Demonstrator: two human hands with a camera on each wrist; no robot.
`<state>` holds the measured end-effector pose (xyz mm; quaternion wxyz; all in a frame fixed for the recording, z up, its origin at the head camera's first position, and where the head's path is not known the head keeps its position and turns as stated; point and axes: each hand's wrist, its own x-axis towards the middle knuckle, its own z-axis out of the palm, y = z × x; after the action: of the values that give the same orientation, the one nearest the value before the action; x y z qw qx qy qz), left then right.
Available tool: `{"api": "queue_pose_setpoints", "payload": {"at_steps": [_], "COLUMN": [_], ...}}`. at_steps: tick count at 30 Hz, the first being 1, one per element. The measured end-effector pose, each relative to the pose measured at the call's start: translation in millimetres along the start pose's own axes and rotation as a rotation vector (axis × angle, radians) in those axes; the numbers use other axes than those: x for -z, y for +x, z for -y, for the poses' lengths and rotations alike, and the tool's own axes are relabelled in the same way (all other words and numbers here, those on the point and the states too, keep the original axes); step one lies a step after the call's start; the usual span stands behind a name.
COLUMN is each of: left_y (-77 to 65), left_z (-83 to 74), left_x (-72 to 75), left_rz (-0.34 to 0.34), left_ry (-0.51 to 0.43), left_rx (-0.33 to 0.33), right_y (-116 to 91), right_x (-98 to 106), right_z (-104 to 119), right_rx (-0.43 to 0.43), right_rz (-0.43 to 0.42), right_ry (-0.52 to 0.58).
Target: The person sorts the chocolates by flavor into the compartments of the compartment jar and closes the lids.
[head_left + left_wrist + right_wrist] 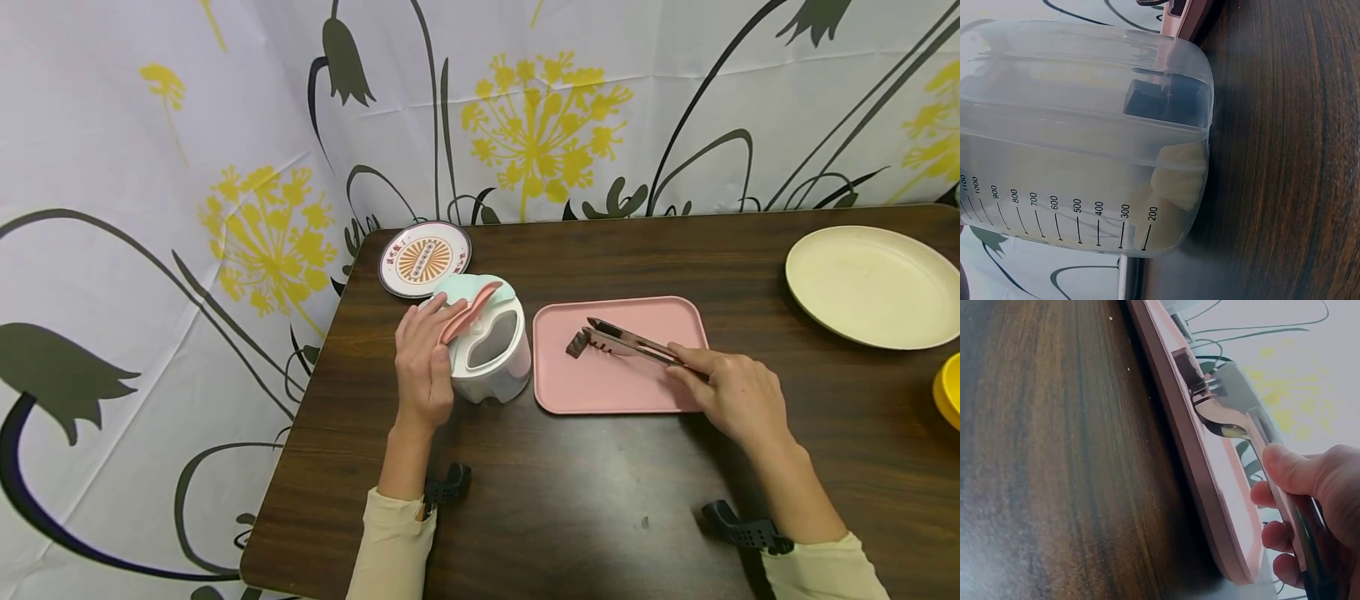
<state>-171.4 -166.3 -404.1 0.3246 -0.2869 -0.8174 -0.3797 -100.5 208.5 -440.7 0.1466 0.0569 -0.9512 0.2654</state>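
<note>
My left hand [424, 367] holds up the pink flap [471, 313] of a compartmented storage jar [491, 379], exposing an opening; another flap on it is mint green. In the left wrist view the clear jar [1054, 87] shows volume marks, dark blocks [1166, 100] and pale pieces [1179, 175] inside. My right hand [738, 396] grips metal tongs [637, 340] with one fork-shaped end. A dark brown block [577, 343] is at the tong tips, over the pink tray [622, 396]. In the right wrist view, the fork tines [1205, 390] touch the block [1187, 367].
Behind the jar lies a round patterned plate or coaster [425, 259]. A cream oval plate [877, 287] is at the right, with a yellow bowl [951, 392] partly cut off by the frame. A floral curtain [540, 108] hangs behind the dark wooden table [577, 508].
</note>
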Motion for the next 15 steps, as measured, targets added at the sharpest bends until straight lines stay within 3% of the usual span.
{"api": "queue_pose_setpoints", "payload": {"at_steps": [15], "left_y": [-0.7], "left_z": [0.2], "left_x": [-0.4], "left_rz": [-0.003], "left_ry": [-0.002], "left_rx": [0.002], "right_y": [3.5], "right_x": [14.1], "right_z": [7.1], "right_rx": [0.034], "right_rz": [-0.118], "right_ry": [0.053]}}
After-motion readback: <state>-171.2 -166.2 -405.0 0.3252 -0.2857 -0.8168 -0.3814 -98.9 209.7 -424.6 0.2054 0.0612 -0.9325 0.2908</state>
